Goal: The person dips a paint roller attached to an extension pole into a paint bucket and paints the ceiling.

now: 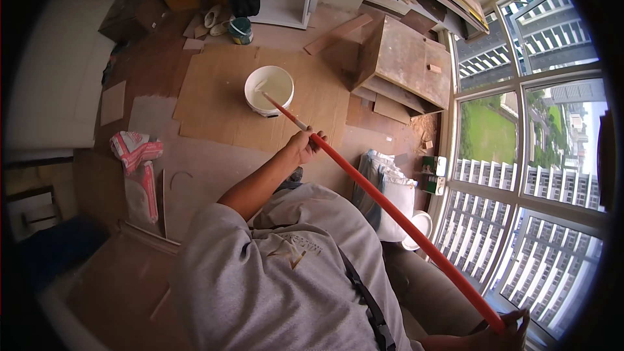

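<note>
A long orange-red pole [396, 216] runs slantwise across my front, from the lower right up to a white bucket [270, 112]. My left hand [305, 147] is closed round the pole near a pale grey collar on its upper part. Close to the pole's lower end, at the bottom right, my right hand [507, 333] grips it, partly cut off by the picture's dark rim. The pole's thin far tip reaches inside the bucket, where a whitish shape and pale contents show; what is fixed to the tip I cannot make out.
Under the bucket lies a brown cardboard sheet [214, 101]. A worn wooden cabinet [406, 58] stands far right, before tall windows [520, 149]. Pink-and-white bags [138, 156] lie left. Beside my legs sits a white sack [393, 201]. A dark green pail [240, 31] stands farther back.
</note>
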The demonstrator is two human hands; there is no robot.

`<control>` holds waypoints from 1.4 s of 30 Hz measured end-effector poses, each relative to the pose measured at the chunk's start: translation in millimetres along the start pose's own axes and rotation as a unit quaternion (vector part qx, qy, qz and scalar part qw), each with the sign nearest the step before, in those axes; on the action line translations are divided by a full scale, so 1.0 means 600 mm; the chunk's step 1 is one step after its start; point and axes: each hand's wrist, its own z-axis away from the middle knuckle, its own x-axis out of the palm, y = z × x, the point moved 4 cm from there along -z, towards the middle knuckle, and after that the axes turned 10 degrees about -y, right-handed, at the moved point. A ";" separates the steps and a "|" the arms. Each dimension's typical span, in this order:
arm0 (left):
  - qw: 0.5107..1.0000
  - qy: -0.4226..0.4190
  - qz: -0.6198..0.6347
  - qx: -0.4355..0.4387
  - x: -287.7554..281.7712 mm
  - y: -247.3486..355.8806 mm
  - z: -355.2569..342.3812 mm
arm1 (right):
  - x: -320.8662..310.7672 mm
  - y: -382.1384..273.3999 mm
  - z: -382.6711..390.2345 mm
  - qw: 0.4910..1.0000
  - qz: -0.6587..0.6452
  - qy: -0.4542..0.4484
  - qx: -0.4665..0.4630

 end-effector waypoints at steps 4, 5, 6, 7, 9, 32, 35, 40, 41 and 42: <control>0.998 0.048 -0.005 0.027 -0.045 0.019 -0.078 | 0.024 -0.064 0.011 0.984 -0.071 -0.153 -0.058; 0.998 0.058 0.004 0.023 -0.053 0.020 -0.093 | 0.030 -0.077 0.019 0.977 -0.083 -0.186 -0.057; 0.998 0.054 0.009 0.012 -0.058 0.017 -0.102 | 0.029 -0.081 0.025 0.980 -0.086 -0.167 -0.060; 0.998 0.054 0.014 0.004 -0.058 0.013 -0.107 | 0.032 -0.080 0.031 0.981 -0.064 -0.173 -0.062; 0.998 0.053 0.017 -0.006 -0.055 0.002 -0.095 | 0.037 -0.066 0.038 0.974 -0.020 -0.212 -0.081; 0.999 0.047 -0.008 -0.015 -0.070 0.004 -0.028 | -0.008 -0.039 0.048 0.989 -0.050 -0.134 -0.019; 0.998 0.022 -0.030 -0.050 -0.062 -0.001 -0.050 | 0.006 -0.043 0.079 0.983 -0.014 -0.183 -0.026; 0.993 -0.018 -0.041 -0.113 -0.058 -0.041 -0.023 | -0.003 0.014 0.086 0.978 -0.013 -0.199 0.058; 0.993 -0.006 -0.044 -0.108 -0.059 -0.036 -0.020 | -0.005 0.008 0.088 0.979 -0.016 -0.198 0.046; 0.994 -0.008 -0.052 -0.096 -0.056 -0.028 -0.020 | -0.010 0.003 0.087 0.979 -0.019 -0.198 0.035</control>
